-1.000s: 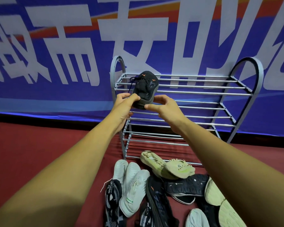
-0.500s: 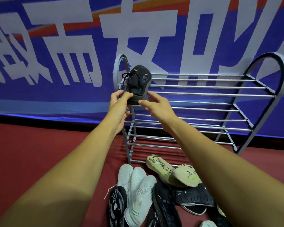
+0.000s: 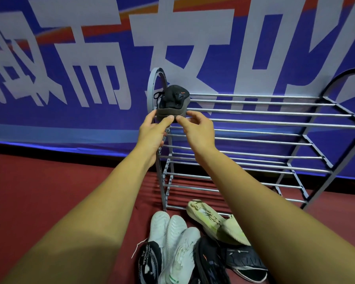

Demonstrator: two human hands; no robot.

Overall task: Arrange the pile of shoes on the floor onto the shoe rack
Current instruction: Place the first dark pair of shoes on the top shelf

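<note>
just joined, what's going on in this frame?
A person is setting a black shoe on the left end of the top shelf of a metal shoe rack. The left hand and right hand both pinch its near end, so it is not yet let go. The pile of shoes, white, pale yellow and black, lies on the red floor in front of the rack.

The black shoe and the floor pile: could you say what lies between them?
Head view: only shoeless lower shelves of the shoe rack; left hand and right hand grip the black shoe.
</note>
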